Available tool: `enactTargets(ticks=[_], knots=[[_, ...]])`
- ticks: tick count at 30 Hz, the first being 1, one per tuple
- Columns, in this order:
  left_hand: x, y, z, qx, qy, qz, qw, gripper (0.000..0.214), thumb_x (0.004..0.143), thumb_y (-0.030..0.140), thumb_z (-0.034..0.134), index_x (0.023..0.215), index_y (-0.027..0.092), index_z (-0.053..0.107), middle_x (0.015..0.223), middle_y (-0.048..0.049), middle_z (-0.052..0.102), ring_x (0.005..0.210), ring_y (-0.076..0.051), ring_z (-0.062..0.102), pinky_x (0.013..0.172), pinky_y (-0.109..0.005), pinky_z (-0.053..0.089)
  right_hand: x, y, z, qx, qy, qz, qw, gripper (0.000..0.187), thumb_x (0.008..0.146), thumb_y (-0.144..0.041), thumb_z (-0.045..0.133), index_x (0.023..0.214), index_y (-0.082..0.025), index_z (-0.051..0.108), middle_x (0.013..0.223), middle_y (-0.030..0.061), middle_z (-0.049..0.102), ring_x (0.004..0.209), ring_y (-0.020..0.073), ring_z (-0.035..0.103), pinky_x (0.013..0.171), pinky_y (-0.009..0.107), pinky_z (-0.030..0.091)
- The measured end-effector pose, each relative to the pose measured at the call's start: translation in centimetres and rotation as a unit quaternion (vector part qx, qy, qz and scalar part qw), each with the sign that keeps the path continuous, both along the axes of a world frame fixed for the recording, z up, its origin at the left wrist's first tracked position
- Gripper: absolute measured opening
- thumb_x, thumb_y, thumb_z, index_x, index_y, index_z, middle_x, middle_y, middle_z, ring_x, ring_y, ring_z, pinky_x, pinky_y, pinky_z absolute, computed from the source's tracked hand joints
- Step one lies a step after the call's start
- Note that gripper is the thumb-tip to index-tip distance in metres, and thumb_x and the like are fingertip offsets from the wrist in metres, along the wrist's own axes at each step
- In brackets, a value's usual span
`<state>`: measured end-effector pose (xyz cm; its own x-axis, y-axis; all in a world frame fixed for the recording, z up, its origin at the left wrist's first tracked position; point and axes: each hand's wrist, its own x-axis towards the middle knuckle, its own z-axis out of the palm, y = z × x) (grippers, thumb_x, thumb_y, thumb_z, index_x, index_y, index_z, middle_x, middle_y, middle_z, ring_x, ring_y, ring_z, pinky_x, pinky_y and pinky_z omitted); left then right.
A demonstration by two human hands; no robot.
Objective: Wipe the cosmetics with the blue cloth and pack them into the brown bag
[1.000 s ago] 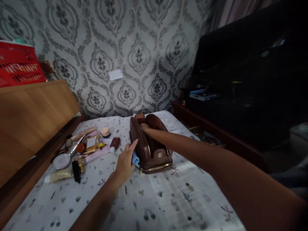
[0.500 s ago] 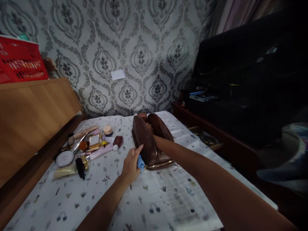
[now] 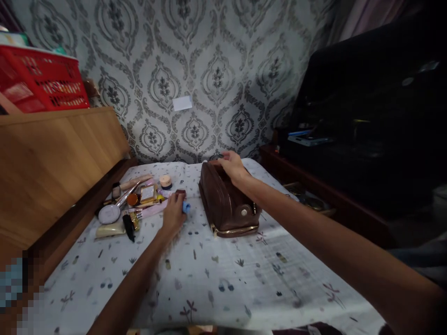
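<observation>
A brown leather-look toiletry bag [image 3: 218, 200] with gold zips stands upright on the patterned bedding. My right hand [image 3: 233, 166] is at its top far edge, fingers bent over the rim, the thumb side against the brown top strip. My left hand [image 3: 173, 213] is closed around a small light-blue thing [image 3: 186, 207], mostly hidden by the fingers, so its kind is unclear. Just beyond these fingers lies a dark red tube [image 3: 180, 192]. To the left are spread cosmetics: a round white compact [image 3: 109, 214], a gold-framed palette [image 3: 148, 193], a cream jar [image 3: 165, 181] and a beige tube [image 3: 110, 229].
White bedding [image 3: 209, 279] with small printed plants covers the surface. On the left rises a wooden board [image 3: 70, 144], with a red plastic basket [image 3: 45, 79] above it. A dark cabinet with an open drawer [image 3: 310, 200] stands on the right. Patterned wallpaper is behind.
My right hand has come out of the bag to its top edge, and the bag's sides sit closer together. My left hand has moved left with the blue thing, towards the cosmetics.
</observation>
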<state>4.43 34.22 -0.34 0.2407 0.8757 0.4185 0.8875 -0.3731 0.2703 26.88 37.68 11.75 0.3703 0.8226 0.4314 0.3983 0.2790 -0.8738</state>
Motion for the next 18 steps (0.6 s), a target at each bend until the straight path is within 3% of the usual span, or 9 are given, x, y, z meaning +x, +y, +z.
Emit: enactTargets(ticks=[1, 2, 5, 8, 10, 14, 18], knots=[[-0.6, 0.3, 0.1, -0.004, 0.034, 0.031, 0.999, 0.052, 0.074, 0.002, 0.051, 0.123, 0.020, 0.052, 0.126, -0.0119, 0.054, 0.118, -0.029, 0.053, 0.084, -0.036, 0.052, -0.3, -1.3, 0.0, 0.017, -0.013, 0.003, 1.000, 0.029, 0.085, -0.012, 0.063, 0.114, -0.012, 0.062, 0.111, 0.0099, 0.064, 0.105, 0.0241, 0.062, 0.094, 0.042, 0.051], [-1.2, 0.6, 0.2, -0.009, 0.057, 0.055, 0.997, 0.050, 0.076, 0.005, 0.053, 0.124, 0.019, 0.051, 0.126, -0.0132, 0.053, 0.118, -0.030, 0.052, 0.081, -0.036, 0.052, -0.8, -2.9, -0.2, 0.089, -0.062, 0.024, 0.994, 0.031, 0.085, -0.010, 0.059, 0.116, -0.013, 0.061, 0.115, 0.0109, 0.063, 0.109, 0.0242, 0.060, 0.097, 0.042, 0.050], [-2.2, 1.1, -0.4, -0.017, 0.079, 0.078, 0.994, 0.043, 0.082, 0.009, 0.053, 0.124, 0.017, 0.050, 0.122, -0.0150, 0.056, 0.116, -0.031, 0.052, 0.079, -0.037, 0.051, -3.4, -8.0, -2.6, 0.258, -0.196, 0.146, 0.935, 0.031, 0.090, -0.009, 0.047, 0.117, -0.019, 0.060, 0.114, 0.0100, 0.062, 0.111, 0.0229, 0.057, 0.100, 0.042, 0.048], [-2.5, 1.3, -1.3, -0.015, 0.087, 0.073, 0.993, 0.033, 0.089, 0.013, 0.048, 0.122, 0.016, 0.052, 0.114, -0.0147, 0.062, 0.113, -0.031, 0.053, 0.080, -0.037, 0.051, -6.7, -10.8, -6.9, 0.260, -0.300, 0.301, 0.867, 0.035, 0.090, -0.006, 0.046, 0.118, -0.021, 0.060, 0.112, 0.0100, 0.064, 0.109, 0.0226, 0.056, 0.097, 0.039, 0.050], [-2.5, 1.5, -1.8, -0.007, 0.088, 0.068, 0.994, 0.030, 0.091, 0.014, 0.046, 0.121, 0.015, 0.053, 0.113, -0.0152, 0.063, 0.113, -0.031, 0.053, 0.080, -0.038, 0.050, -8.6, -10.4, -10.1, 0.196, -0.285, 0.309, 0.886, 0.034, 0.090, -0.006, 0.044, 0.116, -0.018, 0.061, 0.114, 0.0119, 0.063, 0.110, 0.0228, 0.056, 0.098, 0.039, 0.050], [-2.4, 1.7, -2.7, 0.013, 0.085, 0.074, 0.994, 0.033, 0.086, 0.011, 0.051, 0.119, 0.016, 0.055, 0.113, -0.0147, 0.063, 0.113, -0.032, 0.052, 0.082, -0.039, 0.049, -11.0, -7.2, -15.3, 0.011, -0.163, 0.236, 0.958, 0.038, 0.078, -0.005, 0.053, 0.112, -0.018, 0.062, 0.104, 0.0088, 0.064, 0.099, 0.0228, 0.060, 0.093, 0.039, 0.052], [-2.7, 2.1, -3.5, 0.035, 0.069, 0.071, 0.995, 0.039, 0.084, 0.012, 0.055, 0.122, 0.016, 0.054, 0.115, -0.0141, 0.064, 0.112, -0.031, 0.054, 0.085, -0.039, 0.050, -11.5, -5.4, -18.1, -0.014, -0.125, 0.207, 0.970, 0.039, 0.078, -0.004, 0.047, 0.112, -0.019, 0.060, 0.097, 0.0068, 0.063, 0.088, 0.0209, 0.062, 0.086, 0.037, 0.053]])
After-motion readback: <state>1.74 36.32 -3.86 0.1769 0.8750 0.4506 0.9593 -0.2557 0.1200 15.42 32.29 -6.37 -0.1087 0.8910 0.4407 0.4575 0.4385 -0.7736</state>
